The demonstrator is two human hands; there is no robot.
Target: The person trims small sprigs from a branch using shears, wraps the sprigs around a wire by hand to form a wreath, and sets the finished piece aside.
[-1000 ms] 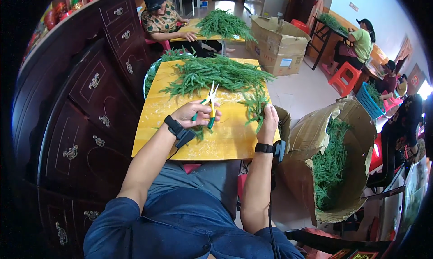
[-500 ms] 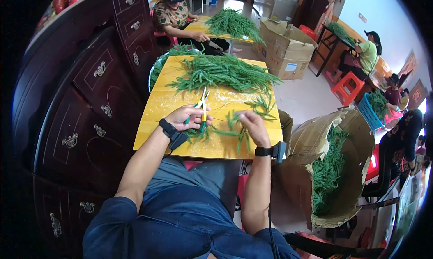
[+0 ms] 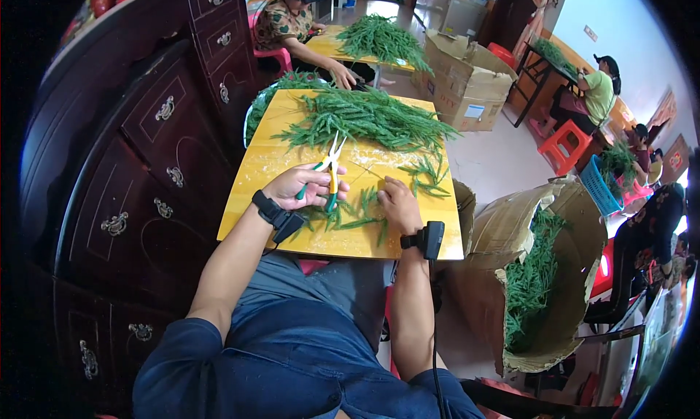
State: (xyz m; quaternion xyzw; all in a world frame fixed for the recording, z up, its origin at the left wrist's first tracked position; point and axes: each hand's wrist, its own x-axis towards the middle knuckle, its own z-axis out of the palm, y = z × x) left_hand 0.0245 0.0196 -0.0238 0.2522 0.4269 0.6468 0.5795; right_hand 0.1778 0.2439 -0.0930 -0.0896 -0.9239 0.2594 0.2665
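My left hand (image 3: pixel 297 185) is closed around a pair of pliers (image 3: pixel 334 162) with green and yellow handles. Their pointed jaws stand apart and point toward the far side of the yellow table (image 3: pixel 248 200). To the right, my right hand (image 3: pixel 401 207) is low over the tabletop with its fingers drawn together; whatever they hold is hidden. Thin brown stems (image 3: pixel 362 171) lie just beyond those fingertips. Loose green artificial sprigs (image 3: pixel 359 223) lie between and below my hands. A large heap of the same greenery (image 3: pixel 379 120) covers the far part of the table.
An open cardboard box (image 3: pixel 485 273) holding greenery stands right of the table. Dark drawers (image 3: pixel 146 164) line the left side. Ahead, a co-worker (image 3: pixel 288 25) sits at another yellow table with greenery; other people sit farther right. More sprigs (image 3: pixel 426 177) lie at the table's right edge.
My right hand has lowered and moved slightly left, and the sprig at its fingers now lies on the table. The pliers stay in my left hand. The co-worker ahead reaches farther forward.
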